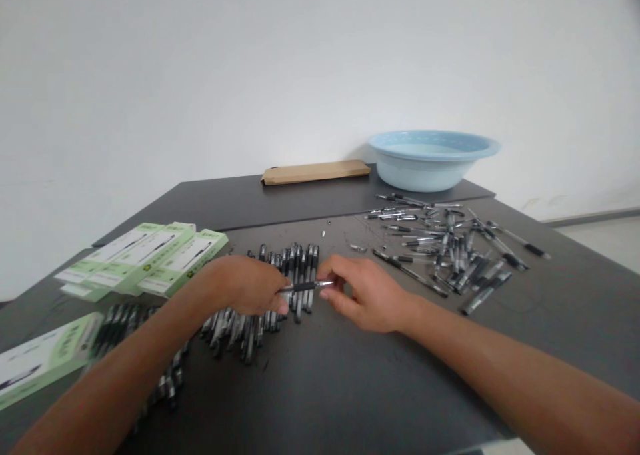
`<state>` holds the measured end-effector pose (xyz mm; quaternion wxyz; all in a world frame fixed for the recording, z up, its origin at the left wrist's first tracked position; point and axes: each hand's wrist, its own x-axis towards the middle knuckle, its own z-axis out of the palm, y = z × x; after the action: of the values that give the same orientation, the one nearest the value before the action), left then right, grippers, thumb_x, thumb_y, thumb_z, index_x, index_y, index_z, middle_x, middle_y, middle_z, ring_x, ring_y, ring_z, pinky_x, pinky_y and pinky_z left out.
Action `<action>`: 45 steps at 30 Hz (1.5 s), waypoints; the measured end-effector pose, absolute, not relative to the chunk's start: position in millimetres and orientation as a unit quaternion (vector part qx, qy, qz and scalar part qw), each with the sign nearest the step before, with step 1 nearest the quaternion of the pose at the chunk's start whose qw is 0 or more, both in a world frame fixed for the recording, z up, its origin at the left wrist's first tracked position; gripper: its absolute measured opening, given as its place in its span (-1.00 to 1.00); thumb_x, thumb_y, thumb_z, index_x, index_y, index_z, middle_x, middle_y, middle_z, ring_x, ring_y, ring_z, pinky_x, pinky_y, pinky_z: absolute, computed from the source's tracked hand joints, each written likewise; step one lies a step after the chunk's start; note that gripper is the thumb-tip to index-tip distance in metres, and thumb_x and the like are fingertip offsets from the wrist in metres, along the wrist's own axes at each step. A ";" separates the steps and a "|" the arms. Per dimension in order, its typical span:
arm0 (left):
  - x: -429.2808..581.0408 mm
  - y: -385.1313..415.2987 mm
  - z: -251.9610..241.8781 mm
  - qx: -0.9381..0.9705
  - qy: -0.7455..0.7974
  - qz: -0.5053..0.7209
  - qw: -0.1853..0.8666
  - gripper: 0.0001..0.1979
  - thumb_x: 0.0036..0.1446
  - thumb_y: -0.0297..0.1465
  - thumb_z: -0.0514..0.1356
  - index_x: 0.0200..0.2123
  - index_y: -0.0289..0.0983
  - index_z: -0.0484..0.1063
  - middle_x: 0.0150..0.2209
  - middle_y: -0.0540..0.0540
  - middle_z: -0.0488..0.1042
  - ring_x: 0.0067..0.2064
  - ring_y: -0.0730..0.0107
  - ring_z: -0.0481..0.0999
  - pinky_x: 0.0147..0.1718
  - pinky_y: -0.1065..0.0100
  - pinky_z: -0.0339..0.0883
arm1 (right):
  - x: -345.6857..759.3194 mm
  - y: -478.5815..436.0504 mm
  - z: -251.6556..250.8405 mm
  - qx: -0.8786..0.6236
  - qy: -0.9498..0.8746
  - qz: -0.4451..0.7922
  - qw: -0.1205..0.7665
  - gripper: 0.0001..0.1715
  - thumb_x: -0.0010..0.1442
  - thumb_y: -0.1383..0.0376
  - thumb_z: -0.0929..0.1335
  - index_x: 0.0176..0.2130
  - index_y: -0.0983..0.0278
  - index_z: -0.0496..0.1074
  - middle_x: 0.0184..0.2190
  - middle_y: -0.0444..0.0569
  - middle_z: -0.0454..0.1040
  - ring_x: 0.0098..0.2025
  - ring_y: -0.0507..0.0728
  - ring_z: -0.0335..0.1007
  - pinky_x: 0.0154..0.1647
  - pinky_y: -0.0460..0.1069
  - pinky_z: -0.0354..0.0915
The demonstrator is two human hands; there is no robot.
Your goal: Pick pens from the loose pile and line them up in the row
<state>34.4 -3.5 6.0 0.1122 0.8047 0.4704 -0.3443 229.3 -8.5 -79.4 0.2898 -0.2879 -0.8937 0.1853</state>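
A clear-barrelled pen (304, 286) with a black grip lies level between my hands, its tip pointing right. My left hand (255, 286) is closed round the barrel end. At the tip, my right hand (363, 293) pinches with thumb and fingertips; whether it holds the tip itself or a small part there is hard to make out. Just beneath and behind my left hand lies a row of capped pens (299, 268), side by side. Another batch of pens (167, 378) is partly hidden under my left forearm.
Green-and-white pen boxes (150, 248) are stacked at left, with another box (45, 355) nearer. Loose pens and parts (450, 241) are scattered at right. Behind them stands a light blue basin (433, 165), beside a flat brown cardboard piece (315, 172) near the wall.
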 end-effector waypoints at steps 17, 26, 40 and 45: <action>35.5 -5.2 6.6 0.802 0.471 -0.353 0.102 -0.69 0.20 -0.29 0.05 -0.06 -0.22 0.44 -0.18 -0.18 0.56 -0.23 0.18 0.52 -0.36 0.34 0.30 | 229.0 -7.0 -79.7 -0.274 -0.901 0.173 0.287 -0.92 0.19 0.32 0.26 -0.24 0.25 0.26 -0.40 -0.11 0.39 -0.39 0.03 0.29 -0.36 -0.11 0.15; 34.8 -4.9 5.6 0.802 0.471 -0.352 0.101 -0.70 0.20 -0.29 0.05 -0.08 -0.24 0.45 -0.17 -0.19 0.56 -0.22 0.16 0.52 -0.35 0.33 0.30 | 228.8 -6.5 -79.4 -0.266 -0.903 0.172 0.290 -0.94 0.19 0.32 0.25 -0.26 0.25 0.26 -0.41 -0.12 0.37 -0.39 0.02 0.27 -0.37 -0.11 0.14; 35.2 -5.7 4.7 0.801 0.473 -0.356 0.091 -0.68 0.20 -0.26 0.05 -0.06 -0.22 0.45 -0.17 -0.20 0.56 -0.22 0.12 0.52 -0.38 0.31 0.30 | 226.8 -8.6 -79.8 -0.287 -0.897 0.164 0.294 -0.92 0.17 0.33 0.27 -0.28 0.26 0.22 -0.42 -0.12 0.36 -0.40 0.02 0.26 -0.38 -0.10 0.13; 35.4 -6.3 5.4 0.803 0.471 -0.353 0.090 -0.68 0.21 -0.26 0.04 -0.06 -0.22 0.45 -0.19 -0.19 0.56 -0.23 0.13 0.52 -0.38 0.31 0.30 | 226.9 -8.9 -80.5 -0.290 -0.897 0.164 0.291 -0.92 0.18 0.31 0.27 -0.28 0.26 0.23 -0.41 -0.10 0.36 -0.40 0.03 0.26 -0.38 -0.10 0.13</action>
<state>35.4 -6.3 5.4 0.0905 0.8033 0.4708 -0.3533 226.9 -8.9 -80.5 0.2913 -0.2897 -0.8969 0.1638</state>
